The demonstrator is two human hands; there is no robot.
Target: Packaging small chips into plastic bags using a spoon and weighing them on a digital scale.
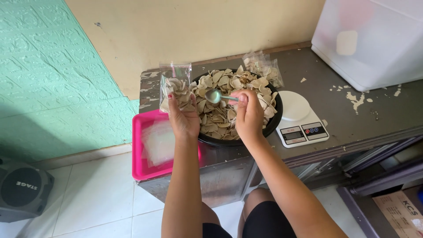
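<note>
My left hand (184, 117) has its grip closed around a small clear bag (175, 88) partly filled with pale chips, held upright just over the left rim of the black bowl (229, 141) of chips on the desk (352, 110). My right hand (249, 115) is closed on a metal spoon (216, 96), its empty scoop above the chips. A white kitchen scale (299, 119) sits just right of the bowl, a pink tray (145, 154) to its left.

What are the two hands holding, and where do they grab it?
The left hand holds a clear bag of chips by its lower part. The right hand holds a metal spoon by its handle end, over the bowl.
</note>
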